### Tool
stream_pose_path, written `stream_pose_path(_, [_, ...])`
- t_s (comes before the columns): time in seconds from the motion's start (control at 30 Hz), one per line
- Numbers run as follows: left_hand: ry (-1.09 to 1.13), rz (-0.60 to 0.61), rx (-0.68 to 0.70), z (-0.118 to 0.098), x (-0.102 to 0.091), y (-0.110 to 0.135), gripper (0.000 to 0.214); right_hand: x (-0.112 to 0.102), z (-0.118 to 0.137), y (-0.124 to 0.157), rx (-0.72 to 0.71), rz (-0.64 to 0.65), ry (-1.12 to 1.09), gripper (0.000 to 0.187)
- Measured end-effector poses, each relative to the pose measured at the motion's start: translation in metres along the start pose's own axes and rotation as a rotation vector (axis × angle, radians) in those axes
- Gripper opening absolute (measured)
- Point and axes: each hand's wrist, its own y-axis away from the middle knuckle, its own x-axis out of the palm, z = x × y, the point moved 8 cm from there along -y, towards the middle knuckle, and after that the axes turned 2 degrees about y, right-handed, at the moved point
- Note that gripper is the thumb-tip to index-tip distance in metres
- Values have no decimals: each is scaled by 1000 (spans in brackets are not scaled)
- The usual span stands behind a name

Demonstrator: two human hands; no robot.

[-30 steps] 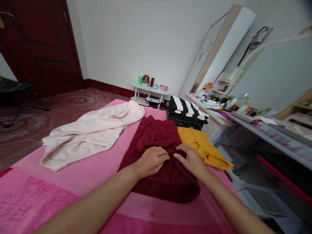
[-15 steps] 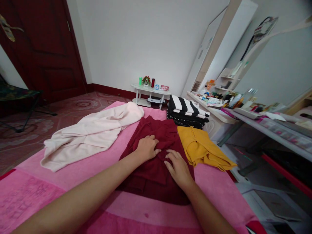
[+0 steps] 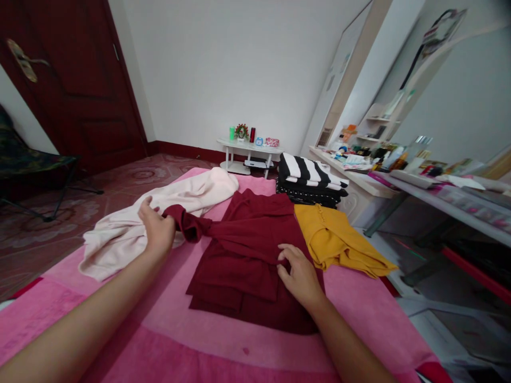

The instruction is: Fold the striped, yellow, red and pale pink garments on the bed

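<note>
maroon garment (image 3: 249,239): left hand (image 3: 158,227) pinching outstretched end, right hand (image 3: 298,272) pinching fold.

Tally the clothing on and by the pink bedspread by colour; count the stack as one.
Dark red cloth garment: 1
Pale pink, crumpled cloth garment: 1
Mustard-yellow, folded cloth garment: 1
Black-and-white stack of folded cloth: 1
Total: 4
</note>
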Motion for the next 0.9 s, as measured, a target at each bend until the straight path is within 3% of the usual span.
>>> stream_pose_path(0.07, [-179, -20, 143, -11, -14, 5, 72, 0, 1, 0, -2, 1, 16, 16])
stream_pose_path(0.13, [-240, 56, 293, -33, -12, 14, 63, 0, 1, 0, -5, -1, 30, 16])
stream_pose_path(0.23, [-213, 281, 448, -65, 9, 28, 42, 0, 2, 1, -8, 4, 40, 17])
stream_pose_path(0.37, [-180, 583, 443, -85, 40, 39, 33, -1, 3, 1, -3, 7, 45, 17])
stream_pose_path(0.47, [-310, 788, 417, -85, 62, 50, 29, -2, 4, 1, 2, 6, 44, 17])
stream_pose_path(0.6, [-528, 1012, 501, -68, 86, 74, 67, -1, 2, 1, 4, 1, 31, 16])
stream_pose_path(0.67, [-603, 1072, 522, -56, 94, 80, 72, 0, -1, 1, 9, -4, 25, 14])
stream_pose_path(0.77, [-681, 1091, 538, -50, 101, 79, 56, 1, -4, 1, 21, -17, 11, 12])
stream_pose_path(0.9, [-696, 1044, 467, -65, 104, 60, 25, -8, -7, 1, 48, -113, -84, 7])
